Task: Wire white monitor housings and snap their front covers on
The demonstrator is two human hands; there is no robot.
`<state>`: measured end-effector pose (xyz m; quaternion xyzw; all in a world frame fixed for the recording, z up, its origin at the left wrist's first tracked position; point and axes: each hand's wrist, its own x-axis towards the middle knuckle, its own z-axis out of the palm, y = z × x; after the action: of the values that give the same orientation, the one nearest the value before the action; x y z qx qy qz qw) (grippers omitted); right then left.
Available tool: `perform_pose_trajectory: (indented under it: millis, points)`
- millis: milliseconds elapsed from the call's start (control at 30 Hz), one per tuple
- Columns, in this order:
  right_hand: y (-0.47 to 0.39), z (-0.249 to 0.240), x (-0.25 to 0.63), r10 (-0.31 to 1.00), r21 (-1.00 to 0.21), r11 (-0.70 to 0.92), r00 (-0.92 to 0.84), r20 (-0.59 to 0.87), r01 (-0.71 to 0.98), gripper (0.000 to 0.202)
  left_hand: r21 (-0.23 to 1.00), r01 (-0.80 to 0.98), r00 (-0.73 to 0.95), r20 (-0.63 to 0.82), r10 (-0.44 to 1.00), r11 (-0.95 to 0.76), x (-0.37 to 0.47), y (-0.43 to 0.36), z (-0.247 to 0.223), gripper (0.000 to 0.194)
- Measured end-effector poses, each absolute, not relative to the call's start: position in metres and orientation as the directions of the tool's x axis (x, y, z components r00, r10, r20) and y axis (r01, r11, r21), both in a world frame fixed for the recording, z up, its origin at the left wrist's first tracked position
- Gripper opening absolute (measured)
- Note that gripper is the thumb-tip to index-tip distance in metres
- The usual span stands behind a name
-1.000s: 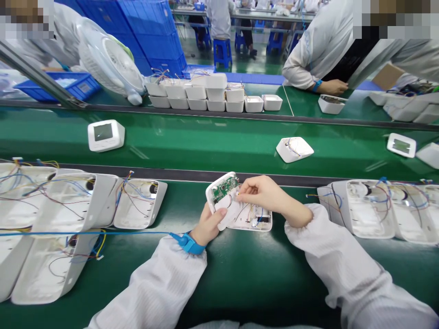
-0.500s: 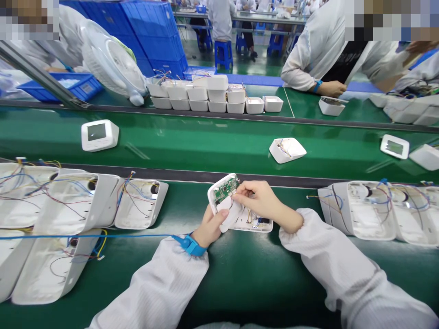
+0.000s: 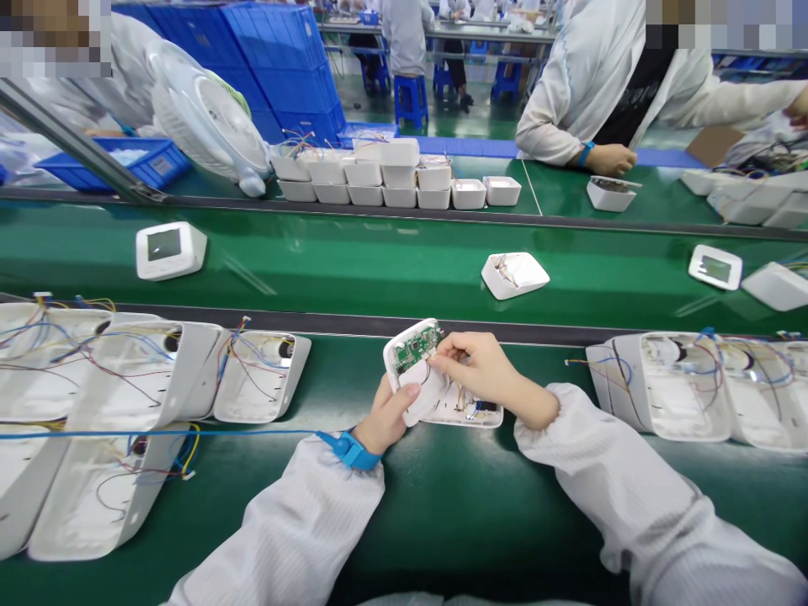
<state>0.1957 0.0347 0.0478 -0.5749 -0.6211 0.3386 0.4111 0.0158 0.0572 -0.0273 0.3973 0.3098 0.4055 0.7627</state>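
Observation:
My left hand (image 3: 385, 418) grips a white plastic cover (image 3: 413, 397) by its lower side, thumb on its inner face. A green circuit board (image 3: 417, 348) sits in the upper part of this tilted cover. My right hand (image 3: 476, 366) is closed in a pinch at the board's right edge; what lies between its fingertips is too small to make out. Behind and below the hands, a white housing (image 3: 459, 414) with thin wires inside lies on the green table (image 3: 480, 522), partly hidden by the cover and my right hand.
White housings with loose wires stand at the left (image 3: 258, 383) and right (image 3: 685, 391). Beyond, a belt (image 3: 347, 261) carries white units. A blue cord (image 3: 220, 433) runs to my left wrist strap. Across the belt are stacked housings (image 3: 366, 172), a fan (image 3: 208, 109) and a person's hand (image 3: 609, 158).
The units on the belt have shifted left. Across the belt, a person's arm at the right has stretched outward. My hands have hardly moved.

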Motion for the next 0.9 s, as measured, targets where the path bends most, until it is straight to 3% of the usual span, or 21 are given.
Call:
perform_pose_trajectory:
  millis: [267, 567, 900]
  points:
    - [0.035, 0.053, 0.197, 0.999, -0.886, 0.035, -0.015, 0.032, 0.462, 0.014, 0.878, -0.332, 0.497, -0.147, 0.855, 0.344, 0.018, 0.059, -0.017, 0.057]
    - [0.033, 0.053, 0.193, 1.0, -0.885, 0.019, 0.007, 0.025, 0.465, 0.014, 0.876, -0.337, 0.501, -0.143, 0.854, 0.344, 0.017, 0.059, -0.02, 0.057]
    - [0.03, 0.059, 0.197, 0.993, -0.748, 0.09, -0.007, 0.114, 0.657, 0.012, 0.916, -0.293, 0.533, -0.081, 0.842, 0.274, 0.016, 0.062, -0.02, 0.053]
